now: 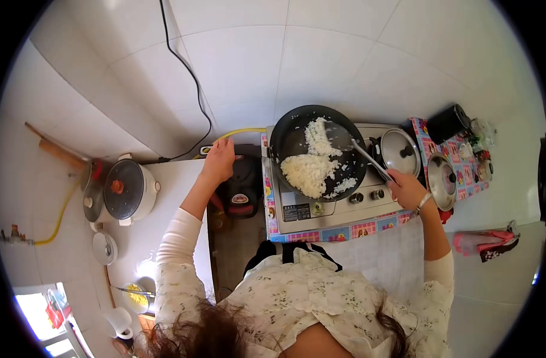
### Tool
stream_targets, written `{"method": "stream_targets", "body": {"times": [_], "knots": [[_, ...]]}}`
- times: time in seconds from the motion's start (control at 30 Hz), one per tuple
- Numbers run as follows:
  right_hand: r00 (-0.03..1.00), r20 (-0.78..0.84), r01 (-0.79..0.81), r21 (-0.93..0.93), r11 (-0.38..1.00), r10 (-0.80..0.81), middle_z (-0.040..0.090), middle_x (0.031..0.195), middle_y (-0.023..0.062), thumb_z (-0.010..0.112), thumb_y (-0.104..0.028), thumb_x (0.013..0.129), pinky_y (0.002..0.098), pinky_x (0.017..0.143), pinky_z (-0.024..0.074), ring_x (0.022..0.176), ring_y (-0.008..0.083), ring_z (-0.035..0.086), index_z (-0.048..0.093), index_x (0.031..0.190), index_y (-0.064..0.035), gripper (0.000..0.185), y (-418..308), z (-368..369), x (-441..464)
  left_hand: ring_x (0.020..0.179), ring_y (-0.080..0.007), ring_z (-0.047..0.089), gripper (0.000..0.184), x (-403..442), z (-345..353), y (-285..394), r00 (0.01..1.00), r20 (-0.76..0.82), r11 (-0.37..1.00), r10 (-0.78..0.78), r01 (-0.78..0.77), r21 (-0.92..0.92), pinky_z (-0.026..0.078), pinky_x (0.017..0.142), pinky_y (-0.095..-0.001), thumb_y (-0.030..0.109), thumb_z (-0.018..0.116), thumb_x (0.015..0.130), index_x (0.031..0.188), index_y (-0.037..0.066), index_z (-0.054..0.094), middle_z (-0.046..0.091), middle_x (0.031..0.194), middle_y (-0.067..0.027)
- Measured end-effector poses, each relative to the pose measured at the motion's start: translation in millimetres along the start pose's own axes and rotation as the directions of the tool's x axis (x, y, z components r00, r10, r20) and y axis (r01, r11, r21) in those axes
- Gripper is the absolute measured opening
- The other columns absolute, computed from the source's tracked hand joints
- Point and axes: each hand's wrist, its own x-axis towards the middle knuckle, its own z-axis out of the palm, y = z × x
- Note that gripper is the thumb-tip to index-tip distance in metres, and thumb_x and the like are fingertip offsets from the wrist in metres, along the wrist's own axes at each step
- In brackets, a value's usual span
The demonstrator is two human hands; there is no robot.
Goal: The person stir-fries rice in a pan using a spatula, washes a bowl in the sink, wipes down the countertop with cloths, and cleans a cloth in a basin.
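Observation:
A dark wok (292, 126) sits on the gas stove, with white rice (308, 173) spread in clumps inside it. My left hand (221, 160) is left of the wok, its fingers closed around the wok's long handle (205, 150), whose end shows past my fist. My right hand (407, 190) grips a metal spatula (371, 159) by its handle. The spatula's blade, slightly blurred, is down in the wok among the rice on the right side.
The stove (338, 209) has a lidded pot (400, 152) on its right. Farther right are another lid (441, 182) and a black container (449, 123). On the left counter stand a white electric pot (130, 190) and a bowl of yellow food (135, 297). A yellow hose (243, 130) runs behind.

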Motion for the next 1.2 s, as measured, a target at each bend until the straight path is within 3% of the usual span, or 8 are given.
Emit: {"method": "stream_targets", "body": {"times": [0.23, 0.5, 0.6, 0.67, 0.73, 0.83, 1.0, 1.2], "knots": [[0.872, 0.231, -0.481, 0.558, 0.676, 0.431, 0.053, 0.064, 0.0065, 0.041, -0.011, 0.087, 0.0272, 0.032, 0.038, 0.042, 0.0111, 0.048, 0.038, 0.125, -0.0016, 0.039, 22.3, 31.6, -13.2, 0.088, -0.0321, 0.054, 0.021, 18.8, -0.5, -9.2, 0.996, 0.036, 0.997, 0.082, -0.082, -0.01, 0.041, 0.087, -0.0357, -0.005, 0.054, 0.064, 0.084, 0.002, 0.053, 0.055, 0.085, -0.0145], [0.896, 0.3, -0.441, 0.695, 0.568, 0.328, 0.048, 0.069, 0.0067, 0.042, -0.01, 0.088, 0.0278, 0.031, 0.0328, 0.042, 0.0115, 0.043, 0.04, 0.12, -0.0062, 0.033, 15.4, 37.8, 59.2, 0.091, -0.0278, 0.055, 0.027, 23.8, 5.4, -20.5, 0.973, 0.037, 0.971, 0.229, -0.225, -0.08, 0.04, 0.089, -0.0349, -0.004, 0.053, 0.064, 0.09, 0.002, 0.056, 0.057, 0.084, -0.0125], [0.922, 0.324, -0.362, 0.534, 0.764, 0.211, 0.054, 0.07, 0.0127, 0.045, -0.01, 0.087, 0.0344, 0.037, 0.0403, 0.046, 0.0195, 0.051, 0.043, 0.118, -0.006, 0.031, -1.4, 25.9, 90.1, 0.09, -0.0274, 0.055, 0.028, 21.2, 6.6, -20.3, 0.966, -0.022, 0.965, 0.258, -0.259, -0.042, 0.041, 0.089, -0.0348, -0.003, 0.053, 0.064, 0.091, 0.002, 0.056, 0.058, 0.084, -0.012], [0.972, 0.236, -0.055, 0.166, 0.985, 0.014, 0.057, 0.074, 0.0199, 0.046, -0.01, 0.085, 0.0385, 0.047, 0.0459, 0.054, 0.0271, 0.057, 0.046, 0.117, -0.0059, 0.032, -33.7, 16.2, 100.3, 0.09, -0.0274, 0.055, 0.028, 24.0, 7.5, -18.7, 0.972, -0.012, 0.972, 0.233, -0.233, -0.027, 0.041, 0.088, -0.0348, -0.003, 0.053, 0.064, 0.091, 0.002, 0.057, 0.058, 0.083, -0.0117], [0.933, 0.204, 0.338, -0.208, 0.918, -0.297, 0.059, 0.082, 0.0292, 0.049, -0.007, 0.08, 0.0421, 0.067, 0.0496, 0.072, 0.0377, 0.061, 0.048, 0.118, -0.0061, 0.037, -38.0, 20.6, 103.7, 0.089, -0.0276, 0.055, 0.026, 20.0, 9.9, -16.6, 0.983, -0.016, 0.983, 0.185, -0.185, -0.016, 0.041, 0.089, -0.0349, -0.004, 0.052, 0.065, 0.09, 0.002, 0.057, 0.057, 0.083, -0.0111], [0.915, 0.377, 0.314, -0.446, 0.838, -0.142, 0.061, 0.082, 0.026, 0.05, -0.004, 0.077, 0.0435, 0.067, 0.0495, 0.075, 0.0356, 0.062, 0.049, 0.117, -0.0059, 0.04, -77.3, 6.0, 77.1, 0.086, -0.0294, 0.055, 0.024, 19.3, 12.6, -14.3, 0.987, -0.048, 0.988, 0.152, -0.154, -0.034, 0.041, 0.086, -0.0359, -0.005, 0.051, 0.064, 0.086, 0.003, 0.056, 0.057, 0.079, -0.0121], [0.937, 0.266, 0.349, -0.684, 0.641, -0.226, 0.061, 0.078, 0.0152, 0.055, -0.005, 0.075, 0.0403, 0.065, 0.0509, 0.076, 0.032, 0.062, 0.053, 0.111, -0.0079, 0.036, -81.5, -3.3, 30.1, 0.082, -0.0321, 0.054, 0.019, 19.3, 12.4, -13.1, 0.99, -0.078, 0.988, 0.119, -0.126, -0.095, 0.042, 0.08, -0.0384, -0.007, 0.052, 0.061, 0.078, 0.003, 0.053, 0.056, 0.076, -0.014], [0.983, 0.18, 0.16, -0.701, 0.695, -0.044, 0.059, 0.077, 0.0151, 0.053, -0.005, 0.074, 0.041, 0.063, 0.0485, 0.072, 0.0312, 0.06, 0.053, 0.116, -0.0123, 0.043, -92.5, -41.4, -33.1, 0.083, -0.0341, 0.053, 0.018, 19.4, 0.3, -4.8, 0.995, -0.049, 0.99, 0.091, -0.095, -0.106, 0.043, 0.078, -0.0396, -0.008, 0.051, 0.061, 0.075, 0.003, 0.052, 0.056, 0.076, -0.0151]]}}
